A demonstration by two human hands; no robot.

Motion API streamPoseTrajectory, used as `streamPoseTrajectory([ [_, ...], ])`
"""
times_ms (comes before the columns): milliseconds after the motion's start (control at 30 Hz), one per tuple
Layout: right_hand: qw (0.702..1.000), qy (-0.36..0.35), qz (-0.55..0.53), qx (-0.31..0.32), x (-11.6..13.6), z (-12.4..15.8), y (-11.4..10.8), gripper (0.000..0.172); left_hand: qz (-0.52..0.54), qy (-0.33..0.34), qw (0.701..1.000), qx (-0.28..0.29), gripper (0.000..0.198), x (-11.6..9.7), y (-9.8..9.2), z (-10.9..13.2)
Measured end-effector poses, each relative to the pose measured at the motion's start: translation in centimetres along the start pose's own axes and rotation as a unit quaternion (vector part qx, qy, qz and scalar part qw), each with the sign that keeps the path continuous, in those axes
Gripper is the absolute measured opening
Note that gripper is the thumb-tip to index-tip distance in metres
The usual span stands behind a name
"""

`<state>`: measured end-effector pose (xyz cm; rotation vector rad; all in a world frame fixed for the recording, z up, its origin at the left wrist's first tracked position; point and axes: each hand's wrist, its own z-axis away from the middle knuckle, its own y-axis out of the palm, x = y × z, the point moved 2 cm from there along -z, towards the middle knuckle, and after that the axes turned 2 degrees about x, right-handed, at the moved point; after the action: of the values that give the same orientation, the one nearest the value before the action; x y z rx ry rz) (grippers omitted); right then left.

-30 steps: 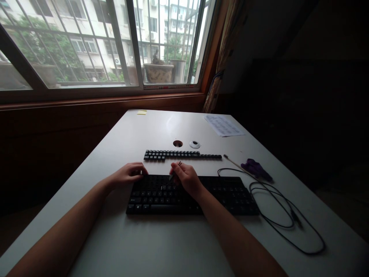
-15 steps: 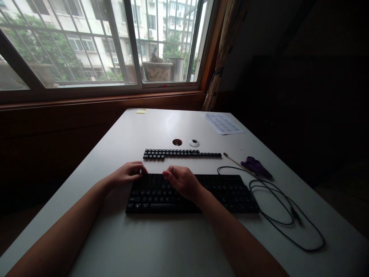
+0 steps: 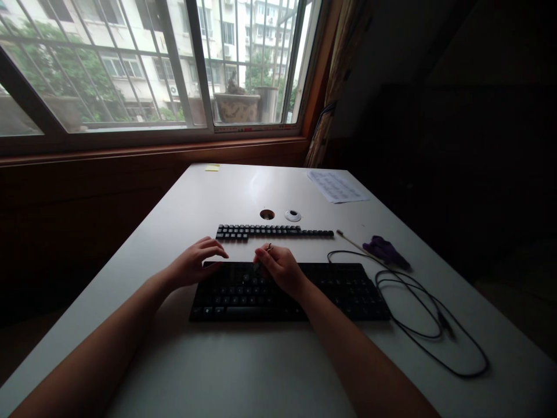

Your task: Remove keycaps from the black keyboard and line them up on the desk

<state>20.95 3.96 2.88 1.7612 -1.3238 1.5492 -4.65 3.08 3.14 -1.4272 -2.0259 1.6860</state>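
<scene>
White was the smooth table (image 3: 235,366) under everything. At the far left corner of the long black plastic keyboard (image 3: 261,301) rested the bare left hand (image 3: 194,261), its fingers parted, holding nothing. Beyond the keyboard's far edge, many small black keycaps (image 3: 270,231) stood loose in rows; the nearer keys were capped, so the work seemed partly done. The bare right hand (image 3: 281,268), over the keyboard, gripped between closed fingers a small, mostly hidden tool (image 3: 269,248).
</scene>
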Motion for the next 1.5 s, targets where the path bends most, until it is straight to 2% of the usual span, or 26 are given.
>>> streamPoseTrajectory([
  [167,1.0,-0.013,-0.013,-0.019,-0.2,-0.1,0.0,0.04,-0.053,0.043,0.998,0.015,0.02,-2.8,1.0,-0.9],
  [333,0.998,0.007,-0.044,-0.037,-0.6,-0.2,-0.1,0.041,-0.093,0.08,0.991,0.058,0.023,-3.9,1.9,-1.2],
  [633,0.99,0.057,-0.12,-0.039,-0.7,-0.5,-0.1,0.046,-0.129,0.093,0.987,0.031,0.021,-3.9,2.3,-1.2],
  [833,0.982,0.065,-0.169,-0.05,-0.8,-0.7,-0.3,0.048,-0.121,0.094,0.988,-0.004,0.02,-3.7,2.1,-0.9],
  [1033,0.975,0.091,-0.198,-0.033,-0.9,-0.7,-0.2,0.049,-0.112,0.11,0.988,-0.002,0.022,-4.1,2.2,-1.0],
  [1167,0.975,0.094,-0.197,-0.032,-1.1,-0.8,-0.2,0.048,-0.11,0.105,0.988,-0.005,0.018,-4.0,2.3,-1.0],
  [1333,0.978,0.076,-0.188,-0.04,-1.0,-0.8,-0.1,0.046,-0.11,0.076,0.991,-0.026,0.023,-3.6,2.2,-1.0],
  [1400,0.98,0.057,-0.181,-0.067,-0.8,-0.8,-0.3,0.044,-0.096,0.053,0.993,-0.051,0.02,-3.4,2.0,-1.0],
  [1500,0.972,0.027,-0.15,-0.179,-0.5,-0.6,-1.0,0.043,-0.083,0.028,0.993,-0.073,0.008,-3.5,1.8,-1.1],
])
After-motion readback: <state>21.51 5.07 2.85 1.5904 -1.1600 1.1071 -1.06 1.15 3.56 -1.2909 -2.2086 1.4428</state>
